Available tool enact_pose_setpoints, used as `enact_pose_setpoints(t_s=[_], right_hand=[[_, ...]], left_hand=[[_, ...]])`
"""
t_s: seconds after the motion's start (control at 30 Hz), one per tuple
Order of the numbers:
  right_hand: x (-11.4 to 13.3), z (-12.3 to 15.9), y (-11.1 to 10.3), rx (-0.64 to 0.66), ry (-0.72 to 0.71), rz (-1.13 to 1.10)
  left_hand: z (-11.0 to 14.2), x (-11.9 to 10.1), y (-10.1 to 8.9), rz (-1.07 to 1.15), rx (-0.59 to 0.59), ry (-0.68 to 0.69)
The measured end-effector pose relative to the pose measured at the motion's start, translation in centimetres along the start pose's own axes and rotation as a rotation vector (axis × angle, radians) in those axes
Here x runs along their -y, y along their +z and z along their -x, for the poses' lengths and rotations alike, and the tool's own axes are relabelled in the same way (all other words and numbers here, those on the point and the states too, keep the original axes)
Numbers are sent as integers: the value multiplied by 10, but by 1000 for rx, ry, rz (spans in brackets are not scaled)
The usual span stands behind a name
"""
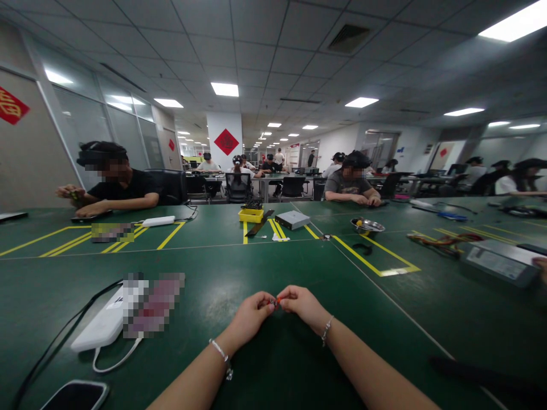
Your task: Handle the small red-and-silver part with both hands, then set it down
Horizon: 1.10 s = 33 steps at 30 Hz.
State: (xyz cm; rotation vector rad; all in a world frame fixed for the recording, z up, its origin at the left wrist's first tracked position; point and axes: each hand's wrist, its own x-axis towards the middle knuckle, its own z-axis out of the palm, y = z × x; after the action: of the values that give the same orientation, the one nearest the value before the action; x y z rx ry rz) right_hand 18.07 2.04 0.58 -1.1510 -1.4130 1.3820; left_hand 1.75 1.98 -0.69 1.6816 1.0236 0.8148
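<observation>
In the head view, a tiny orange and silvery piece [277, 300] is held above the dark green, smooth tabletop [205, 285], between the bare left hand [254, 314] and the bare right hand [301, 307]. It is pinched by the thumb and fingers of both hands, which are nearly brought together; whether one part or two are gripped cannot be told. A silvery bracelet is worn on each wrist. To the left, a white, rounded rectangular plastic device [100, 322] is seen lying flat. Farther off, a bright yellow plastic tray [250, 215], a flat grey metal box [293, 220] and a shiny round metal bowl [371, 226] are set out.
</observation>
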Motion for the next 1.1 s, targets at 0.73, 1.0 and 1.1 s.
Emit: enact_pose_setpoints(t_s=[0.73,1.0,1.1], right_hand=[[6,1,7,-129,-16,3],[8,3,22,-124,-54,-20],[8,2,22,-145,-79,14]], left_hand=[[4,-13,0,-64,-7,-63],[1,-4,3,-27,-6,-36],[1,-1,3,-26,-21,-23]])
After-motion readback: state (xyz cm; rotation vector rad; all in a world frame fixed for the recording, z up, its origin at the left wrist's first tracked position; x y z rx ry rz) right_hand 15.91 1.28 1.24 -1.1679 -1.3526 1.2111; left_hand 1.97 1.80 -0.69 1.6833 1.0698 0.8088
